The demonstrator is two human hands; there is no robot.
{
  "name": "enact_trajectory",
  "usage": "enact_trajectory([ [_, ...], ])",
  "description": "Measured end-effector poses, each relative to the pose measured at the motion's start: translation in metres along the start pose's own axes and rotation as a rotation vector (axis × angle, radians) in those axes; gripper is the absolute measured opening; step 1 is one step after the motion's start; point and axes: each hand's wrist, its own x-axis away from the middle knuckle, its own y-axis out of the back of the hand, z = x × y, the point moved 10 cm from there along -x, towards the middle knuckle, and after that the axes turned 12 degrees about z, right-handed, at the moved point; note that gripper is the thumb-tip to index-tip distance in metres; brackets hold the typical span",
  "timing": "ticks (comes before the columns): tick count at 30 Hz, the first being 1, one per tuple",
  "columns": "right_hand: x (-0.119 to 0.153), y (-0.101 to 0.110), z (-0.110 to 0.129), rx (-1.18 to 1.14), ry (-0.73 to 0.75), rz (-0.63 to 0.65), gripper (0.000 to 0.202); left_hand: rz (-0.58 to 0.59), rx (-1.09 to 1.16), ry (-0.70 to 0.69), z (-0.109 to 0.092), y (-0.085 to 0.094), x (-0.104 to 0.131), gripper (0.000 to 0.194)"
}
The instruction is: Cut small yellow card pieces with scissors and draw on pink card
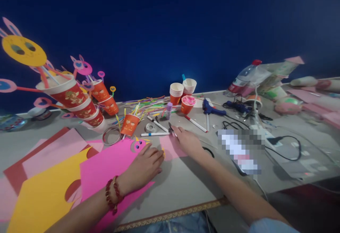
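My left hand [146,165] lies palm down on a sheet of magenta paper [106,165], fingers slightly bent, holding nothing that I can see. Just beyond its fingertips is a small magenta cut-out face [139,145] with blue eyes and yellow pieces beside it. My right hand [184,140] reaches over a pale pink paper piece [172,149]. Its fingers are closed around a thin dark object [170,126] with a shiny part; its kind is unclear. Close to those fingertips lie a white marker with a blue band [155,134] and a tape roll [150,127].
Stacked cup figures [66,91] stand at left, beside yellow paper [47,187]. At the back are paper cups [176,93], a glue stick [169,110] and coloured sticks [146,105]. A blue glue gun [212,109], cables, a blurred-out phone [240,153] and a bottle [243,78] occupy the right.
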Motion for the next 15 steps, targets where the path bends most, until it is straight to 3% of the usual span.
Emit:
enact_trajectory([
  [2,0.000,-0.002,0.001,-0.040,0.060,0.009,0.043,-0.004,0.006,-0.001,0.001,0.001,0.000,0.045],
  [5,0.011,0.010,-0.011,-0.267,0.117,-0.026,0.029,-0.001,0.027,-0.002,0.002,0.001,0.000,0.044],
  [7,0.021,0.022,-0.024,-0.551,0.132,-0.063,0.024,0.001,0.045,-0.003,0.003,0.001,0.000,0.042],
  [11,0.036,0.019,-0.026,-1.154,0.178,0.038,0.026,-0.017,0.064,-0.002,0.007,0.000,0.003,0.043],
  [15,0.040,0.013,-0.012,-1.196,0.141,-0.019,0.020,-0.018,0.067,-0.017,0.007,-0.003,0.003,0.046],
])
